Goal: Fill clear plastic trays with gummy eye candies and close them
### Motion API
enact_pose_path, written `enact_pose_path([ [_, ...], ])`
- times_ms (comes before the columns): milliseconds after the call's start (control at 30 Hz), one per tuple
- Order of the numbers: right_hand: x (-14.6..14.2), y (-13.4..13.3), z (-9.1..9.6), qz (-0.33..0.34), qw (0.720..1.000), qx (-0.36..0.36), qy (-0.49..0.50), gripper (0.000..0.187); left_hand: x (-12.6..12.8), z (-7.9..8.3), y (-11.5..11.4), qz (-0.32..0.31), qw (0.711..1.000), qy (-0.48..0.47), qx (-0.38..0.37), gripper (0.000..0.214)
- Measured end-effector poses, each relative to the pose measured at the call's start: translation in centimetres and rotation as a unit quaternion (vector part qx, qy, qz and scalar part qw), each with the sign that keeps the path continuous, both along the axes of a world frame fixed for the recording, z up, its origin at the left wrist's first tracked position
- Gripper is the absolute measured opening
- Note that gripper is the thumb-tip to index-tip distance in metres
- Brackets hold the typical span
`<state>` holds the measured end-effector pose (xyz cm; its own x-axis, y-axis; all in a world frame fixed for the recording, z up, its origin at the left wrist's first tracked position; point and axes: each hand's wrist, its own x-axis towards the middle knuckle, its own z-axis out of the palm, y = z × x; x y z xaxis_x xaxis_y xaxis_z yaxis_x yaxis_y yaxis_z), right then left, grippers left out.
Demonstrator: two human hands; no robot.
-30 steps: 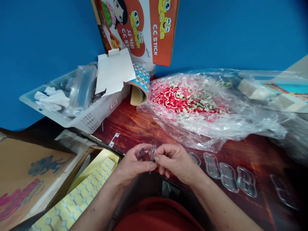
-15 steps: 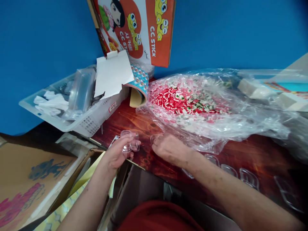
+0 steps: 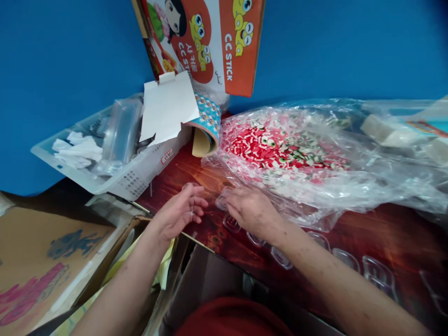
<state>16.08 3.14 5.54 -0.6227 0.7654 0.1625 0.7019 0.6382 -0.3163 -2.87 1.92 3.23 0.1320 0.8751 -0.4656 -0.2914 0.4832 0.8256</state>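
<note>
My left hand (image 3: 180,212) hovers over the red-brown table (image 3: 402,233) near its front left corner. Its fingers curl loosely round a clear plastic shell (image 3: 191,186) that barely shows. My right hand (image 3: 250,210) lies beside it, palm down. Its fingertips pinch another clear shell (image 3: 223,200) against the table top. Several more clear shells (image 3: 345,259) lie in a row along the table's front edge, running right from under my right wrist. Just beyond my right hand a big clear bag of red, white and green candies (image 3: 280,149) is spread open.
A white plastic basket (image 3: 115,182) with wrappers and a white card stands at the back left. A printed sticker roll (image 3: 206,126) sits beside it, under an orange CC STICK box (image 3: 210,42) leaning on the blue wall. Open cardboard boxes (image 3: 35,252) with a yellow sheet (image 3: 164,268) sit lower left.
My hands were together at the table edge working one clear shell. They have since parted and moved forward, the left with a shell, the right down onto the table by the bag.
</note>
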Motion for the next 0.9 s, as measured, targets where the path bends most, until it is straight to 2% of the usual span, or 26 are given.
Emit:
enact_pose_path([
  [67,-1.4,-1.0,0.3,-0.023,0.988,-0.080,0.133,0.020,0.3,0.5,-1.3,-0.011,0.995,-0.098,-0.019,0.060],
  [100,-2.1,-1.6,0.5,-0.031,0.972,-0.127,0.194,0.019,0.7,0.6,-1.9,0.005,0.991,-0.133,-0.022,0.061],
  [167,-3.2,-2.8,0.8,-0.048,0.935,-0.216,0.275,0.016,2.0,0.7,-3.0,0.064,0.989,-0.137,-0.006,0.050],
  [233,-3.8,-3.7,0.6,-0.066,0.906,-0.274,0.317,0.018,3.2,0.6,-3.7,0.092,0.989,-0.113,0.032,0.036],
  [300,-3.6,-4.3,0.1,-0.080,0.876,-0.321,0.350,0.021,4.0,0.5,-4.4,0.083,0.988,-0.110,0.065,0.028],
  [400,-2.8,-4.7,-0.5,-0.123,0.810,-0.409,0.401,0.018,4.2,0.3,-5.1,0.063,0.988,-0.126,0.058,0.028],
  [467,-2.4,-4.9,-0.7,-0.154,0.769,-0.436,0.441,0.017,4.1,0.2,-5.5,0.051,0.989,-0.129,0.044,0.032],
  [500,-2.3,-5.0,-0.7,-0.163,0.757,-0.435,0.459,0.017,4.1,0.1,-5.7,0.039,0.990,-0.131,0.041,0.034],
  [633,-1.9,-5.1,-0.3,-0.161,0.751,-0.443,0.462,0.011,3.9,0.0,-6.5,0.005,0.991,-0.119,0.057,0.037],
  [800,-1.4,-5.1,0.3,-0.117,0.690,-0.525,0.483,0.017,2.7,0.2,-6.6,-0.037,0.989,-0.110,0.088,0.037],
  [900,-1.2,-5.2,0.6,-0.097,0.687,-0.541,0.476,0.019,2.1,0.3,-6.3,-0.043,0.988,-0.120,0.086,0.038],
])
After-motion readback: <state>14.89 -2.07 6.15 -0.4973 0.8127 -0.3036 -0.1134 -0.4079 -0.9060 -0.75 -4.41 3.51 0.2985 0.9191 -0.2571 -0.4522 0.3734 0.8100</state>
